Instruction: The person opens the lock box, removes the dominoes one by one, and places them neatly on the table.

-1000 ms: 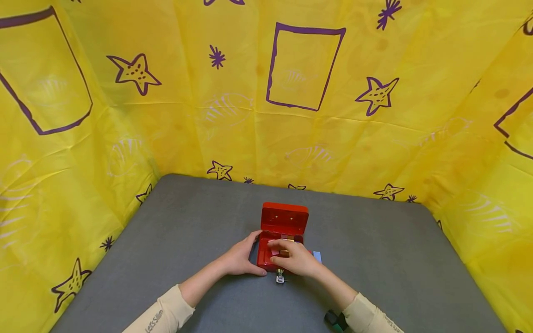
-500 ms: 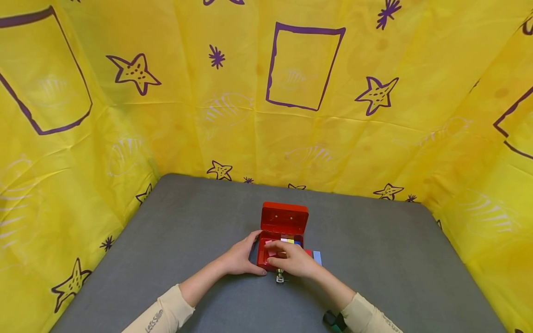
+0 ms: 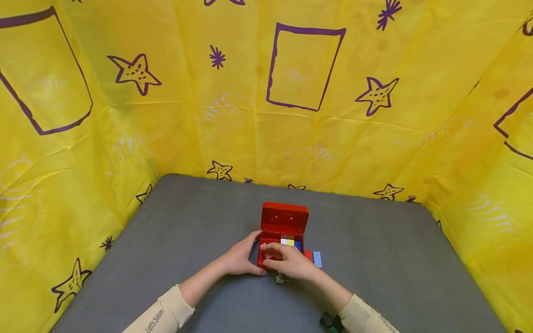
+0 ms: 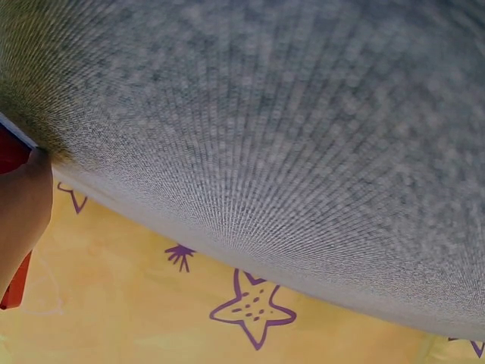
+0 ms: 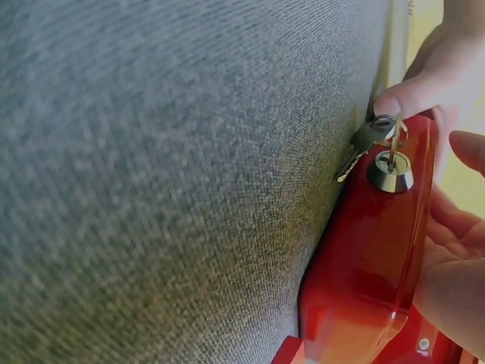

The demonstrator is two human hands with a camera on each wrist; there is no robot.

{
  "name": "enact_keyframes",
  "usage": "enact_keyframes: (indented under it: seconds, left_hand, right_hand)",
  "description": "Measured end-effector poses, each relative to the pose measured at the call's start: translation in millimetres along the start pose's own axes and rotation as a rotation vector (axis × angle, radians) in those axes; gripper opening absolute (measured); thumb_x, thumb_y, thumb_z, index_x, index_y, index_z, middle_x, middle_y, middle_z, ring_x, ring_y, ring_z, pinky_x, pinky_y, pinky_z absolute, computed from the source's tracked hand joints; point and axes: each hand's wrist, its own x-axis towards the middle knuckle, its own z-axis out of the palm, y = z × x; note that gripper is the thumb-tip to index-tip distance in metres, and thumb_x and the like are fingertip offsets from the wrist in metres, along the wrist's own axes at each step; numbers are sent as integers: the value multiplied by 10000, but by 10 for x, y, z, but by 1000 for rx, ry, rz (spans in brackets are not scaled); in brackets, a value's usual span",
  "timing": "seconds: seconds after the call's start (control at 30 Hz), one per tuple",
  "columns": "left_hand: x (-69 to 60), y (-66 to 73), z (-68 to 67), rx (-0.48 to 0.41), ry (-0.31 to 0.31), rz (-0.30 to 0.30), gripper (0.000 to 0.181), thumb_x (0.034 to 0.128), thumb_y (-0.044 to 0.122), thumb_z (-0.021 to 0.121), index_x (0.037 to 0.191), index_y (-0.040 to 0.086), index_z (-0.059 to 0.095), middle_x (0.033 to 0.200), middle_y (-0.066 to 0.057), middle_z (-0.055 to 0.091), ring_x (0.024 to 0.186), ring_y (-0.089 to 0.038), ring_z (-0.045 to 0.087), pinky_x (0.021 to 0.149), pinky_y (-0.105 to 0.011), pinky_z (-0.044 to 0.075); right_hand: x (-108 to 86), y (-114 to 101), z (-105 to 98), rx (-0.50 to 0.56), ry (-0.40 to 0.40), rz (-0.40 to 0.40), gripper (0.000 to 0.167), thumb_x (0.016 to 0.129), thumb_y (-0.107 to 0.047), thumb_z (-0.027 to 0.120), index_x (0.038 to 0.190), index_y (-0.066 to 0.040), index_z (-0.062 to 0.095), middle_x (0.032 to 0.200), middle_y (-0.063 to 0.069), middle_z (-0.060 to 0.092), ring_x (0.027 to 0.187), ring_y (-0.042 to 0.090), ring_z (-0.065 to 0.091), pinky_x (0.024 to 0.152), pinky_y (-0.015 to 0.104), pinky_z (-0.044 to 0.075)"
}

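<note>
A small red cash box (image 3: pixel 261 262) stands on the table, its lid (image 3: pixel 285 218) raised at the back. My left hand (image 3: pixel 240 257) grips its left side, thumb at the front corner and fingers toward the back. Over the box's left part, my right hand (image 3: pixel 290 262) pinches a flat pink piece (image 3: pixel 268 253); the right wrist view does not show that piece. White, yellow and blue blocks (image 3: pixel 290 242) lie side by side in the box's back right. A key (image 5: pixel 394 140) sits in the front lock (image 5: pixel 391 173), with another key hanging from its ring.
Right of the box, a red block (image 3: pixel 308 255) and a light blue block (image 3: pixel 317 259) lie on the grey table (image 3: pixel 200 208). A black and green object (image 3: pixel 331 322) is near my right sleeve. Yellow patterned cloth (image 3: pixel 245 134) encloses the table's back and sides.
My right hand has shifted slightly left with the pink piece, uncovering the white, yellow and blue blocks and the red block outside. My left hand has stayed in place.
</note>
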Motion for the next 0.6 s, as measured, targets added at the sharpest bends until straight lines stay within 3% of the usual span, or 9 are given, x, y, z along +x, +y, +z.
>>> enact_keyframes:
  seconds: [0.43,0.6]
  left_hand:
    - [-4,-3,4,10,2,14,1023,678,342,883,1462,45,297,1393,-131,483,1205,-287,510,999,-514,413]
    - [1,-8,7,14,2,9,1023,678,349,881,1462,49,297,1381,-128,491,1184,-278,519,983,-504,424]
  right_hand:
    - [-5,-26,15,85,-12,12,395,944,-233,646,1308,-87,594,1234,67,636,1134,252,612,959,415,489]
    - [-3,-12,15,90,-6,18,389,950,-240,637,1308,-91,595,1244,58,635,1140,233,611,944,356,501]
